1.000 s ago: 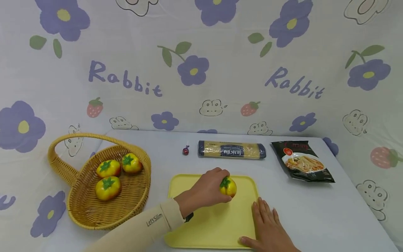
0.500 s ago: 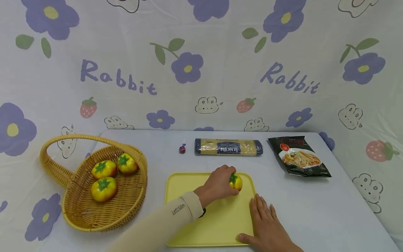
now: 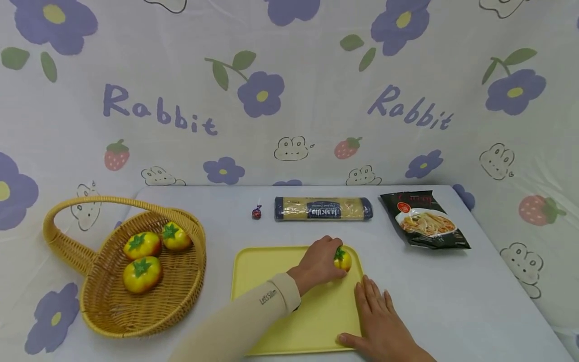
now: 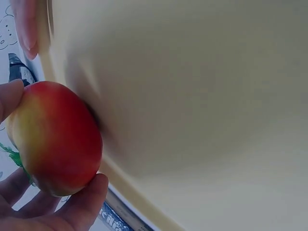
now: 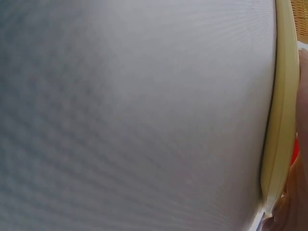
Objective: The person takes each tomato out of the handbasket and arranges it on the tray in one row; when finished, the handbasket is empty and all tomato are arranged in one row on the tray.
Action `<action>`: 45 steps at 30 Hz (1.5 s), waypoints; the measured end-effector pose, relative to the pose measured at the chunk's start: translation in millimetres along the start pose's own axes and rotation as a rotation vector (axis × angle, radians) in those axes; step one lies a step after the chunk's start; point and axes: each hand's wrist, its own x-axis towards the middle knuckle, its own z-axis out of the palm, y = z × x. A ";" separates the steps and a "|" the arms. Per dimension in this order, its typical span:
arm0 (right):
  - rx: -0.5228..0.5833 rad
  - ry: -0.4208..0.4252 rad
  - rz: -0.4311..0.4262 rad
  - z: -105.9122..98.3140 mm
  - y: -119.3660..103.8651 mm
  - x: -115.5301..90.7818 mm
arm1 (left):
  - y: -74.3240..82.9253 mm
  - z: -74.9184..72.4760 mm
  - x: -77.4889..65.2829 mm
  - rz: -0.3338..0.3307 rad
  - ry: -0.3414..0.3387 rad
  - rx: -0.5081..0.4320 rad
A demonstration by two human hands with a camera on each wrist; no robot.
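My left hand [image 3: 318,264] grips a yellow-and-red persimmon [image 3: 343,260] with a green leafy top, at the upper right of the yellow tray [image 3: 262,266]. In the left wrist view, thumb and fingers hold the persimmon [image 4: 62,137] from opposite sides, its red underside facing the camera. Whether it touches the tray cannot be told. My right hand [image 3: 382,322] lies with straight fingers along the tray's right edge. The right wrist view shows the tray's rim [image 5: 281,106] beside part of that hand [image 5: 303,101]. Several matching persimmons [image 3: 142,275] sit in the wicker basket [image 3: 135,314] at left.
Behind the tray lie a small wrapped lollipop [image 3: 257,213] and a long pack of pasta [image 3: 323,208]. A black food packet [image 3: 425,220] is at the back right. The basket's tall handle [image 3: 68,246] leans left. A patterned cloth [image 3: 316,100] hangs behind the white table.
My left hand has carried the persimmon rightward across the tray toward its right edge, now lower. My right hand keeps its place on the edge. The head view has shifted slightly.
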 end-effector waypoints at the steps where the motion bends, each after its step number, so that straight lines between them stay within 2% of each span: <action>1: 0.000 0.001 0.001 -0.5 -0.3 0.0 | 0.2 0.5 0.7 0.000 0.000 0.001; 12: -0.017 -0.012 0.017 -2.0 -1.2 1.2 | 4.8 2.4 3.1 -0.008 -0.005 0.006; 33: -0.016 0.030 -0.014 0.3 -0.6 -0.6 | 6.0 6.2 3.5 -0.011 -0.007 -0.008; 45: 0.002 0.038 -0.023 -0.8 -0.4 -1.1 | 4.6 2.8 1.3 -0.009 -0.015 -0.026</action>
